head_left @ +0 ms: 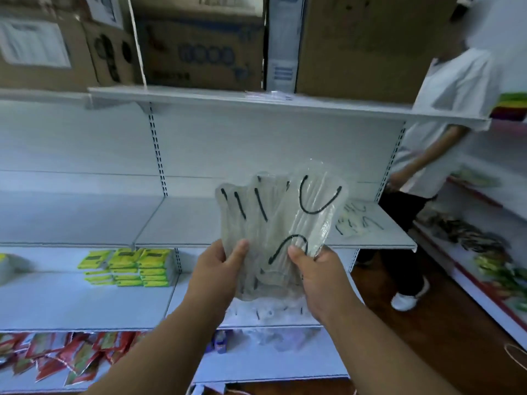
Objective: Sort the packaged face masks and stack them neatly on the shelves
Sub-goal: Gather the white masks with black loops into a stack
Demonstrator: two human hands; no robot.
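Head view: left hand (218, 262) and right hand (316, 269) both pinch fanned packaged face masks (281, 220). Slick wrappers could slide apart and drop.

Glossy clear plastic mask packets (285, 223)

masks (353, 220) on middle shelf (228, 223) | boxes (199, 49) on top shelf (256, 102)

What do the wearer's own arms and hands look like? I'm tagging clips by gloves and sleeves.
Both are bare. The left hand and the right hand wear no gloves, and no ring, watch or bracelet shows on either. Both forearms are uncovered from the wrist down to the bottom edge of the picture, so no sleeve is in view. No markings or tape show on them.
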